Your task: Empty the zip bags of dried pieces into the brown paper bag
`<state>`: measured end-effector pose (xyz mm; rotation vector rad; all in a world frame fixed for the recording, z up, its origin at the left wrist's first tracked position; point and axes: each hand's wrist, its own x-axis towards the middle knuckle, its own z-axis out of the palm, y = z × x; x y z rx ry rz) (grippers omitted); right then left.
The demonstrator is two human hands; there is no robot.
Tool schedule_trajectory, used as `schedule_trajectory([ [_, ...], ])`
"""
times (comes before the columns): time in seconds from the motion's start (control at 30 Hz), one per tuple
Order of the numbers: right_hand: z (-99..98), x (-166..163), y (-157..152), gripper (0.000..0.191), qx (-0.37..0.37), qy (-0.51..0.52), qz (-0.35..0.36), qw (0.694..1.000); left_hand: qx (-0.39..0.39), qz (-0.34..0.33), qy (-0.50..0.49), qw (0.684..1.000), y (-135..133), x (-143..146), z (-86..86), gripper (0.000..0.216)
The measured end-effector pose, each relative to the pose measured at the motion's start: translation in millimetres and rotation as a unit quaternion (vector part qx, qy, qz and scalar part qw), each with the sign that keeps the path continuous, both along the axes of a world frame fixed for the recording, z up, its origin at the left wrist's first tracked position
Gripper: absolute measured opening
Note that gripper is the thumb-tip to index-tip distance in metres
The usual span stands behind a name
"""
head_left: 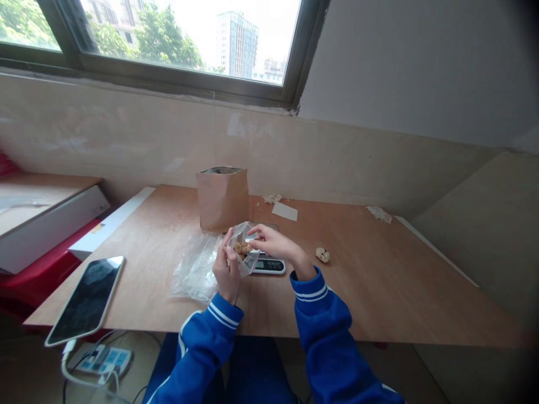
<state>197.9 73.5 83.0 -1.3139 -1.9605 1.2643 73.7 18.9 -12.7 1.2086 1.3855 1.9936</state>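
My left hand (227, 269) is closed on the left side of a small clear plastic bag (249, 262), which it holds up over the table. Inside the bag lie light brown, lumpy pieces (241, 249); their kind I cannot make out. My right hand (273, 242) reaches to the bag's right edge with its fingers bent at the opening; whether they pinch the plastic or a piece is too small to tell. Just behind the bag sits a digital kitchen scale (272, 265), its display and buttons facing me and its platform partly hidden.
A brown paper pouch (223, 199) stands open behind my hands. Flat clear plastic bags (196, 269) lie at the left. A phone (86, 297) with a charging cable rests at the left edge. A pale round object (322, 255), a white card (285, 211) and crumpled scraps (379, 214) lie about.
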Motion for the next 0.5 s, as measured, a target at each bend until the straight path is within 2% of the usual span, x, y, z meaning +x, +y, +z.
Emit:
schedule_trajectory([
  [0.1,-10.9,-20.1,-0.8,0.014,0.109,-0.036,-0.072,0.991,0.013,0.001,0.024,1.0,-6.1,4.5,2.1,0.039],
  [0.2,-19.9,-36.7,-4.5,0.012,0.168,-0.004,-0.111,0.979,0.012,0.001,0.031,0.999,-9.1,8.4,1.4,0.041],
  [0.33,-28.2,-43.0,-7.1,0.007,0.163,0.055,-0.135,0.976,-0.003,0.007,0.024,1.0,-11.8,10.4,0.2,0.04],
  [0.5,-28.4,-37.4,-6.0,0.006,0.16,0.117,-0.174,0.965,0.003,0.026,0.015,1.0,-12.7,10.5,1.7,0.037],
])
